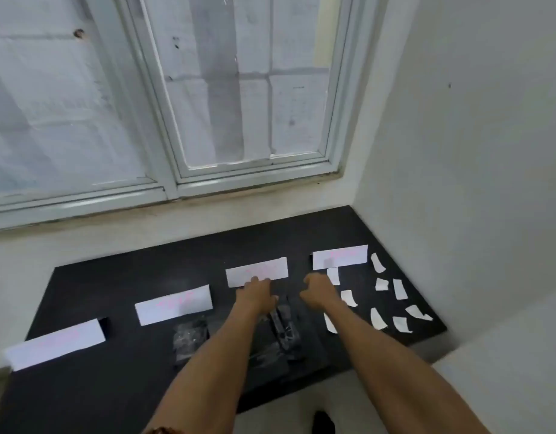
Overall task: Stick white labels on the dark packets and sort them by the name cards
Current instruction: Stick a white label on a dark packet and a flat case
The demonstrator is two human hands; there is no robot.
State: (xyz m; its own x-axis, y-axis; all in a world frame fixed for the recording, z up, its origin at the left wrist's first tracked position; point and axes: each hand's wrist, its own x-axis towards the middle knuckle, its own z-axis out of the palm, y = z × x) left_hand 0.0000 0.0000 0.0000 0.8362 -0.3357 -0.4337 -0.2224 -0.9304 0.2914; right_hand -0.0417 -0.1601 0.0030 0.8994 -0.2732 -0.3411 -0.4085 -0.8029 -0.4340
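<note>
Head view: dark table (120,389) under a window (239,89), frame motion-blurred. Name cards, count 4, white with pink writing too blurred to read: first card (56,344) near left, second card (174,305), third card (257,271), fourth card (340,256) far right. They form a diagonal row from near left to far right, and each card's long axis lies along that row. White labels, count 9 visible, loose on the table right of the arms. They mostly stand with the long axis pointing away from the person, and one (333,276) lies just below the fourth card. The lowest left one (330,323) is partly hidden by the right forearm. Dark packets: a single packet (190,339) lies just in front of the second card, axis unclear. A pile of packets (283,333) sits between the forearms, number not countable. The top one's long axis runs near to far, its far end leaning left. Left hand (254,292): fingertips (254,279) at the near edge of the third card, thumb out to the right; whether it has hold of anything, cannot tell. Right hand (317,291): between the third and fourth cards, just beside the label under the fourth card, fingers curled under; contents cannot be told.
</note>
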